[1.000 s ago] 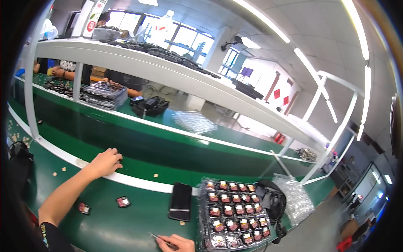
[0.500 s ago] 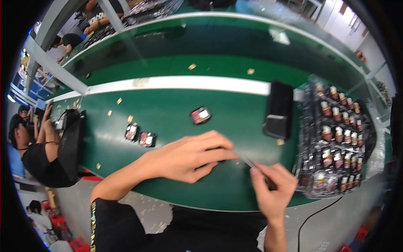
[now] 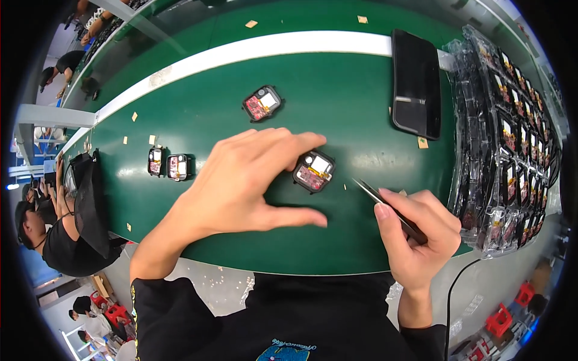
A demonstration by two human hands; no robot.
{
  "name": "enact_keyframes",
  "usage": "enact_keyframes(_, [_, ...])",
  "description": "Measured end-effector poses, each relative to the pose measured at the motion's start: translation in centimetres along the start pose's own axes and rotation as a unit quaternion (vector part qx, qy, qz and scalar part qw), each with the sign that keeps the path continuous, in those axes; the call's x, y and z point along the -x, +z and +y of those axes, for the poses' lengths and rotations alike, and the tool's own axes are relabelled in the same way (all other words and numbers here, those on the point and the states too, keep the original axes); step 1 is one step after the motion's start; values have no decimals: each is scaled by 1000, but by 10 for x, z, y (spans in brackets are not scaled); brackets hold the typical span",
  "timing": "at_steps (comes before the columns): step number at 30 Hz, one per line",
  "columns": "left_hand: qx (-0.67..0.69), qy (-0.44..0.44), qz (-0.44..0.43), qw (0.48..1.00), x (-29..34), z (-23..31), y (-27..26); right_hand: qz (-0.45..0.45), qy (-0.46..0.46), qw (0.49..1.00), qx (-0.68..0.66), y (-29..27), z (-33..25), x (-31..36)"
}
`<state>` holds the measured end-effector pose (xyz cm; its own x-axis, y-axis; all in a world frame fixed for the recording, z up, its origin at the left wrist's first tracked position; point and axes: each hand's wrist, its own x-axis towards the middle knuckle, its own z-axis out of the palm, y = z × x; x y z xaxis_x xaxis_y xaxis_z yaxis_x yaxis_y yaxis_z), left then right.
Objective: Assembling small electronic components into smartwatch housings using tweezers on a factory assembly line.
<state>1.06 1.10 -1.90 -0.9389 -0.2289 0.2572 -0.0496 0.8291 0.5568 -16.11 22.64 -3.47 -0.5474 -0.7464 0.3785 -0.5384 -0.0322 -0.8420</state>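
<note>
Half ringing watch case [image 3: 314, 171] with spread left hand [image 3: 248, 177], perhaps steadying it. Pinching tweezers [image 3: 410, 227] in right hand [image 3: 424, 243], presumably for precision beyond fingertips.

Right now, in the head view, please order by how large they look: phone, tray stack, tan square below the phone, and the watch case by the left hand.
Tray stack (largest)
Phone
Watch case
Tan square (smallest)

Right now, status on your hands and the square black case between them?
Left hand open beside square black case with red circuit board; contact unclear. Right hand gripping slim metal tweezers, tips off case. Tiny pale sliver between.
</note>
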Motion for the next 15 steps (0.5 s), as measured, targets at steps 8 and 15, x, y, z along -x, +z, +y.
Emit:
enact_keyframes(8, [-9,94,-53,994,-3,-15,-2,-3,1,1000,7,-1,2,0])
enact_keyframes(15, [1,11,-109,994,-6,-2,-7,-6,-5,1000,18,-2,4,0])
